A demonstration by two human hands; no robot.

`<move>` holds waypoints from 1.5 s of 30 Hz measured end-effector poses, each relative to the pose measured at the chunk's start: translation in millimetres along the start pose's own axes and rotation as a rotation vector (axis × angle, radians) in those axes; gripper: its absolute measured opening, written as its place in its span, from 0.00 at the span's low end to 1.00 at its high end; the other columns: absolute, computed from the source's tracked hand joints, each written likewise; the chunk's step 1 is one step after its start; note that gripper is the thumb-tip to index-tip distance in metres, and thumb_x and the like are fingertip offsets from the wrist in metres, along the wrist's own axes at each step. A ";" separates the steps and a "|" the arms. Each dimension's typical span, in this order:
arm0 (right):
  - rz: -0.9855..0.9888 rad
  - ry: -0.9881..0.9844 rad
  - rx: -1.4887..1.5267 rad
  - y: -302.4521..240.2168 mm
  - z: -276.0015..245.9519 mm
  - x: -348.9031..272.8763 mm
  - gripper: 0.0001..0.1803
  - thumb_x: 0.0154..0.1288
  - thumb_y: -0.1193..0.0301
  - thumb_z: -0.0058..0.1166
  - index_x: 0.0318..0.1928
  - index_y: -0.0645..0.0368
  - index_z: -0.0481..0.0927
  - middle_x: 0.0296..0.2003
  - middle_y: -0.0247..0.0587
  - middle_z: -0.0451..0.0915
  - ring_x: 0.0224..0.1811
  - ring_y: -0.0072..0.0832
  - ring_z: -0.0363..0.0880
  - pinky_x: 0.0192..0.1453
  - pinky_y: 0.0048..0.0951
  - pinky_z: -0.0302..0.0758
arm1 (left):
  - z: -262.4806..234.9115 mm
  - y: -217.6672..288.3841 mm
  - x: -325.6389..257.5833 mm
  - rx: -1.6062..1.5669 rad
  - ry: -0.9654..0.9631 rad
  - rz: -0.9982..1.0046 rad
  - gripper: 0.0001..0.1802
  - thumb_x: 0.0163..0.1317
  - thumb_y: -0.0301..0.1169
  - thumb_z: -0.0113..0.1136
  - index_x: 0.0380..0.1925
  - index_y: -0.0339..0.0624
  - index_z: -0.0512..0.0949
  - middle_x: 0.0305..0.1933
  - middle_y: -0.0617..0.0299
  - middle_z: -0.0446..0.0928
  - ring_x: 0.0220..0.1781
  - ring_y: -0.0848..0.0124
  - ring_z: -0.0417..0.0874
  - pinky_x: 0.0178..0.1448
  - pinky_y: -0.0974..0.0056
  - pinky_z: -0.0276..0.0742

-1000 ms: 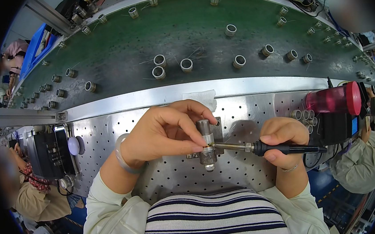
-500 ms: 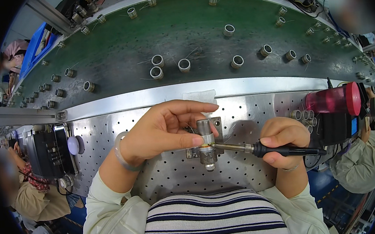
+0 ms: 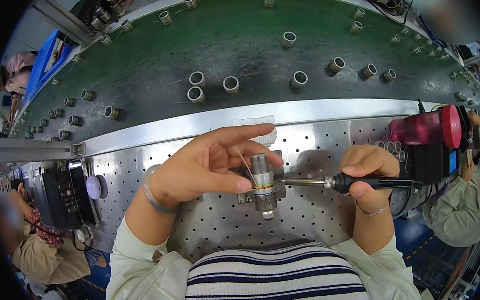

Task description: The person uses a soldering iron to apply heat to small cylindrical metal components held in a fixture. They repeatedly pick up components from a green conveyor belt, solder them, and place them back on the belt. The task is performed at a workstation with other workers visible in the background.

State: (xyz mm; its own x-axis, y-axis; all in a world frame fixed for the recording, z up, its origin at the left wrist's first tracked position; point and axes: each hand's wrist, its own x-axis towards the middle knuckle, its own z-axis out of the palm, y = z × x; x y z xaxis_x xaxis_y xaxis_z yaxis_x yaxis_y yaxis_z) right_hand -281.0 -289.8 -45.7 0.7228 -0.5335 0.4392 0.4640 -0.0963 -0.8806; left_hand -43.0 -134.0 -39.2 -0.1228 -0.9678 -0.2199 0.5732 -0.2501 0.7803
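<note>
A soldering iron is in my right hand, its fingers closed round the black handle. Its metal tip points left and ends just beside a small metal ring with a yellowish band, apart from it. The ring sits round a steel mandrel on a dark block fixture. My left hand is at the ring's left, thumb and fingers spread apart, the thumb tip close to the ring. Some fingertips reach behind the mandrel. A thin pale strand stands in front of the left palm.
Across the far side runs a green belt carrying many metal rings with fine wires. More rings lie by a pink container at right. Black equipment stands at left on the perforated metal table. Other people sit at both sides.
My right hand has drawn the soldering iron to the right, off the ring. My left thumb has moved slightly left from the ring. Rings on the belt have shifted a little left.
</note>
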 end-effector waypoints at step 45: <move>0.012 -0.129 -0.076 -3.4 3.5 4.8 0.13 0.44 0.81 0.68 0.33 0.69 0.80 0.24 0.46 0.80 0.22 0.30 0.78 0.27 0.24 0.72 | 7.2 -2.2 -3.2 -0.017 0.104 -0.049 0.45 0.47 0.16 0.68 0.67 0.31 0.59 0.43 0.53 0.79 0.46 0.70 0.82 0.50 0.71 0.78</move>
State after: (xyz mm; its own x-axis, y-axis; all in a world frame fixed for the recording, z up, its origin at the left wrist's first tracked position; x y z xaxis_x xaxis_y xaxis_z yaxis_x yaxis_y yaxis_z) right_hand -277.3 -289.0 -39.9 0.7898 -0.4234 0.4437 0.4184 -0.1570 -0.8946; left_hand -49.7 -130.6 -36.1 -0.0669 -0.9459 -0.3175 0.5825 -0.2954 0.7572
